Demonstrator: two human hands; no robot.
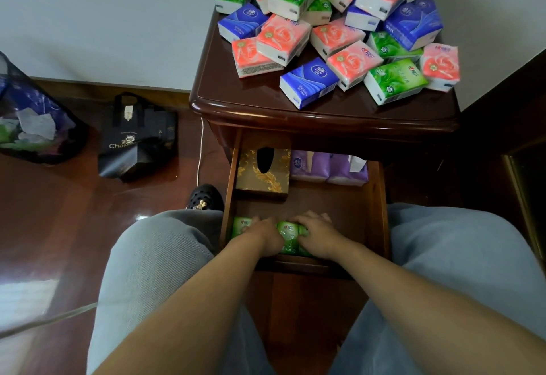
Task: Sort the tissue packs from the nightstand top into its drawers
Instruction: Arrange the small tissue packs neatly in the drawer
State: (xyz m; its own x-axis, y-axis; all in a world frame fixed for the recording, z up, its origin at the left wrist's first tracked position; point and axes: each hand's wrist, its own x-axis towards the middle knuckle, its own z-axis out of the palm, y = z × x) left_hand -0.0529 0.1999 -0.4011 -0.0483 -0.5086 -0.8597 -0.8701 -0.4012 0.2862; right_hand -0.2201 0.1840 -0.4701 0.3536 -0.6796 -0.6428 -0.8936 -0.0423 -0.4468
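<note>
Green tissue packs [288, 237], head view: a row at the 6 o'clock front of the open drawer [379, 197]. Left hand [266, 234] and right hand [317, 234] lie on top of them, fingers curled over the packs, seemingly pressing them into line. Gold tissue box [263, 172] at the drawer's 11 o'clock; purple packs [328, 168] at 1 o'clock. Nightstand top [236, 85], 12 o'clock: heap of pink, blue and green packs [334, 29], unsorted. Handling, judged: light, soft, film-wrapped, likely slippery; best gripped across the short sides.
</note>
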